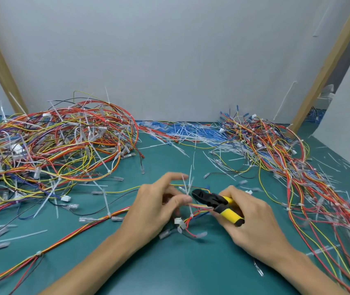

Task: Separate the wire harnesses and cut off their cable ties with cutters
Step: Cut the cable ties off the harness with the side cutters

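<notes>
A small wire harness [191, 220] of red, yellow and blue wires with white connectors lies at the centre of the green mat. My left hand [155, 207] pinches it near a white cable tie [187, 188] that sticks upward. My right hand [248, 220] grips the yellow-handled cutters [218, 204], whose black jaws point left, close to that tie beside my left thumb. The harness's long tail runs left across the mat.
A big tangled pile of harnesses [48, 145] fills the left side. Another pile [276, 150] spreads down the right side. Cut white ties and blue pieces [191, 130] litter the back along the grey wall. The green mat [169, 269] shows near me.
</notes>
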### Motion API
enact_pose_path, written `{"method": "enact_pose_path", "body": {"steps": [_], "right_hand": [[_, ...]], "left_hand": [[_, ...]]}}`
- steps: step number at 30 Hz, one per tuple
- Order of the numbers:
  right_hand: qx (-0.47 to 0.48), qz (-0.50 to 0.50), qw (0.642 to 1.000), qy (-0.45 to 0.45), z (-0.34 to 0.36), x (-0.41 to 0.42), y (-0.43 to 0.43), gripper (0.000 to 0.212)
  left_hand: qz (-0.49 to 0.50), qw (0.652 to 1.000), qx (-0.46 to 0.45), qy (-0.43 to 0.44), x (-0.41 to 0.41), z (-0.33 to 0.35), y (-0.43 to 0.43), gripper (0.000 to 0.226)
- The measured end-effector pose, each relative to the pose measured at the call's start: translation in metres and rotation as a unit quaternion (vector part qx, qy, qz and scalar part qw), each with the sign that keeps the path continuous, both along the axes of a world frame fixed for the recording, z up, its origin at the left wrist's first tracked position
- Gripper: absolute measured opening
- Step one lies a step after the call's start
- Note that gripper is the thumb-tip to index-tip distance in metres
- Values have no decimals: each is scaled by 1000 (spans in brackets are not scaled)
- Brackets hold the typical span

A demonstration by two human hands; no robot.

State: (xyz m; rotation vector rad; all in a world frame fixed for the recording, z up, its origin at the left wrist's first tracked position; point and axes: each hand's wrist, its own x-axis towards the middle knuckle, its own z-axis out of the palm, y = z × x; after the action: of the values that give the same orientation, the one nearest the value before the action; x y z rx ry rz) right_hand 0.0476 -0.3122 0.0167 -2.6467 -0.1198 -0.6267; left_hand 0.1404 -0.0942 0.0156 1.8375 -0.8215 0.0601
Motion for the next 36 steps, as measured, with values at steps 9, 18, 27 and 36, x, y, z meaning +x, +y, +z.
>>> {"method": "enact_pose_path", "body": {"steps": [9,18,27,36], "right_hand": [[48,-10,999,4,-4,1,3,26],[32,-21,999,3,-6,1,2,26],[52,-78,995,21,-5,7,2,24],[100,-100,988,70,-1,15,1,25]], "left_hand": [[46,998,-21,39,-3,3,-2,26],[26,999,20,-6,-2,-1,1,19],[120,949,78,-281,-17,7,3,16],[62,964,217,-140,-16,-1,2,26]]}}
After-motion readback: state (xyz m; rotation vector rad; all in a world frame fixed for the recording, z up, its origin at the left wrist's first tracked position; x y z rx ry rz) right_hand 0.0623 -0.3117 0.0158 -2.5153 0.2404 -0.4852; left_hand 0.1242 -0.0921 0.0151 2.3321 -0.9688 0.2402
